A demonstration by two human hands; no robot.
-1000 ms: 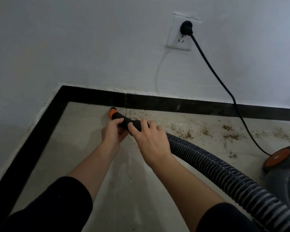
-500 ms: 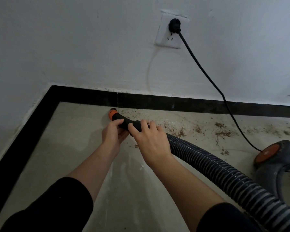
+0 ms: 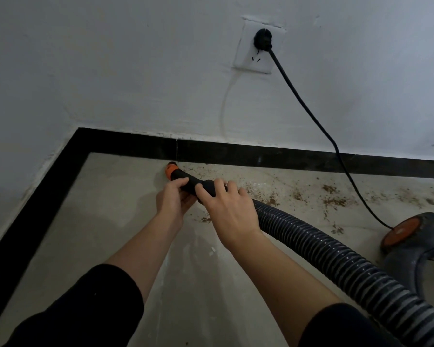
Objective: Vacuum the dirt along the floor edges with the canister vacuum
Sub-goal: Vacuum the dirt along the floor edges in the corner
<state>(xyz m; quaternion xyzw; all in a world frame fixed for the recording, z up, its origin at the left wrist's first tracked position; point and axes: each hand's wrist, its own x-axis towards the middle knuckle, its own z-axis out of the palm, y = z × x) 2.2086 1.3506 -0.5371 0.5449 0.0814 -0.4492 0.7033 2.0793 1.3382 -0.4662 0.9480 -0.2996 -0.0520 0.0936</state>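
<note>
The vacuum's black nozzle (image 3: 186, 181) with an orange tip (image 3: 170, 170) lies low on the floor, its tip at the black baseboard (image 3: 261, 154). My left hand (image 3: 172, 200) grips the nozzle from below and my right hand (image 3: 227, 209) grips it from above, just behind. The ribbed grey hose (image 3: 336, 259) runs from my right hand to the lower right. Brown dirt (image 3: 333, 195) is scattered on the floor along the baseboard, to the right of the nozzle. The grey canister (image 3: 416, 236) with an orange wheel sits at the right edge.
A black power cord (image 3: 311, 113) hangs from a white wall socket (image 3: 257, 50) down to the canister, crossing the dirty strip. The room corner, with baseboard on both walls, lies to the left (image 3: 79, 136). Beige floor tile stretches under my arms.
The view has shifted slightly; the socket and canister sit a little differently in frame. Both hands keep the same hold on the nozzle, which stays at the baseboard.
</note>
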